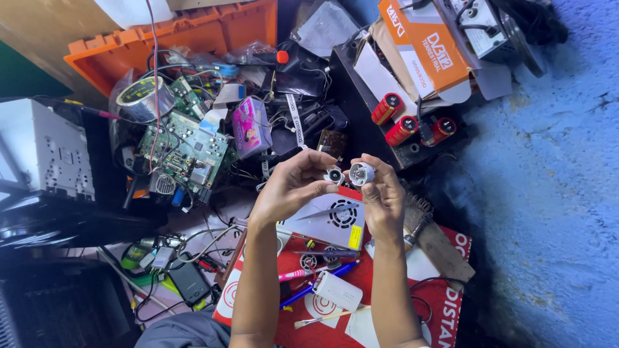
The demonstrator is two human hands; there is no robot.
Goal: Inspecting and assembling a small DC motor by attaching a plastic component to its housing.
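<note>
My left hand (291, 185) pinches a small round silver part (334, 175) between thumb and fingers. Close beside it, my right hand (382, 193) grips a second small silver cylindrical part (360, 173). The two parts almost touch, held up above a metal power supply box with a round fan grille (335, 219). Both forearms rise from the bottom edge of the view.
Green circuit boards (184, 151), a tape roll (143, 96) and tangled wires lie left. An orange tray (187, 38) sits behind them. Three red capacitors (403, 129) and an orange box (429, 45) are at right. Pens, a white adapter (338, 291) and a brush (419, 219) lie below.
</note>
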